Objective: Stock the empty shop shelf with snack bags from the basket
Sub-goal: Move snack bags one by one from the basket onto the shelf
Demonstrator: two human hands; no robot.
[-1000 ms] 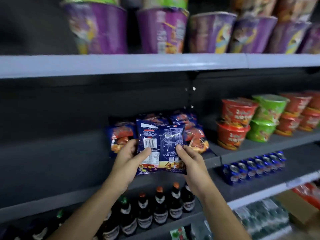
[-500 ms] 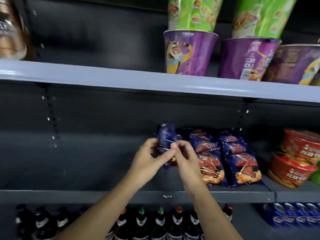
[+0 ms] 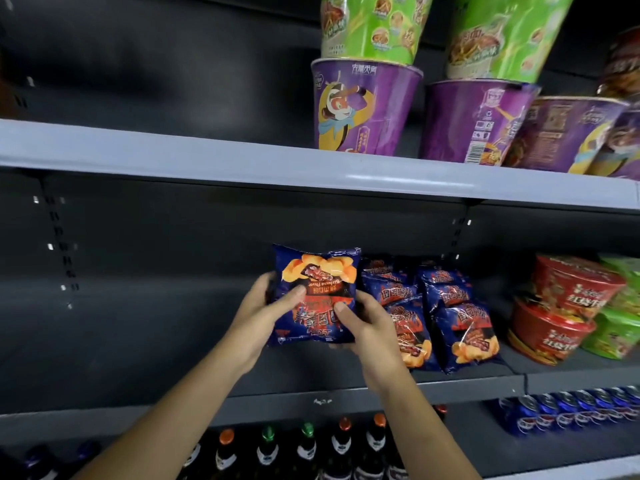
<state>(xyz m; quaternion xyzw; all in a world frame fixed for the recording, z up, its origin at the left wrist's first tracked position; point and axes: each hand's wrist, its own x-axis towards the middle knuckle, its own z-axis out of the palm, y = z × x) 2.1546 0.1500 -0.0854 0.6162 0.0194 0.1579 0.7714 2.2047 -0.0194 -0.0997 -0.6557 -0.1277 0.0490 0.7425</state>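
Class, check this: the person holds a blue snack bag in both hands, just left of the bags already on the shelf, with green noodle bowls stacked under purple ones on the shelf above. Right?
One error: the head view shows the green noodle bowls stacked on top of the purple ones, not under them. The rest holds.

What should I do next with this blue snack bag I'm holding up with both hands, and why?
Probably set the blue snack bag down on the dark shelf, just left of the stocked bags. Your left hand and right hand hold it front-facing beside that row, and the shelf to its left is bare.
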